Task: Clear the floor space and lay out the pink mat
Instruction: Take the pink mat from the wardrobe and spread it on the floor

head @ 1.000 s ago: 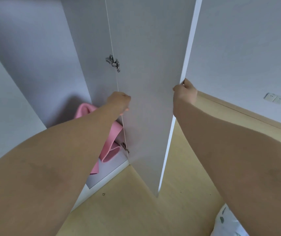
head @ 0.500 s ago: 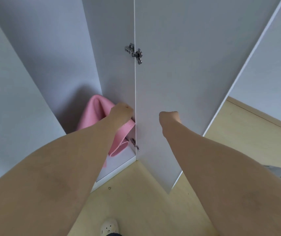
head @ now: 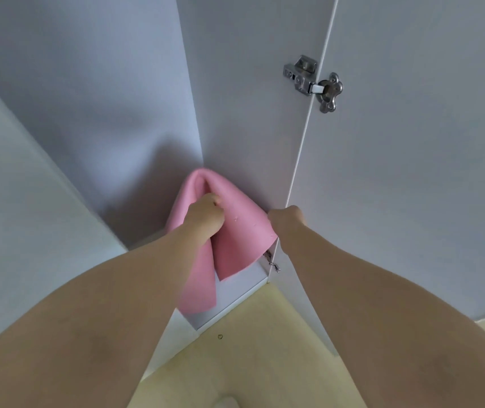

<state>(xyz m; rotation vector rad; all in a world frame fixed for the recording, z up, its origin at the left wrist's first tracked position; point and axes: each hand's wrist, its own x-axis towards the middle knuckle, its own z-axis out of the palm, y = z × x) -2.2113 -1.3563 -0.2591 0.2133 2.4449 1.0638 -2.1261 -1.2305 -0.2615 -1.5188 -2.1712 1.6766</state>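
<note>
The pink mat [head: 235, 231], loosely folded over on itself, stands inside the bottom of an open white cupboard [head: 123, 119], leaning in its right back corner. My left hand [head: 204, 214] grips the mat's upper fold with curled fingers. My right hand [head: 285, 220] is curled at the mat's right edge, next to the door's hinge side; its fingers are hidden, so whether it holds the mat cannot be told. The mat's lower flap hangs over the cupboard's floor edge.
The cupboard's open door [head: 412, 172] stands to the right, with a metal hinge [head: 313, 82] high up and another [head: 270, 260] low down. Pale yellow floor [head: 250, 363] lies in front. A small dark speck [head: 220, 336] sits on it.
My right hand let go of the door's edge and came down to the mat's right side. My left hand closed on the mat's top fold. The view moved closer to the cupboard.
</note>
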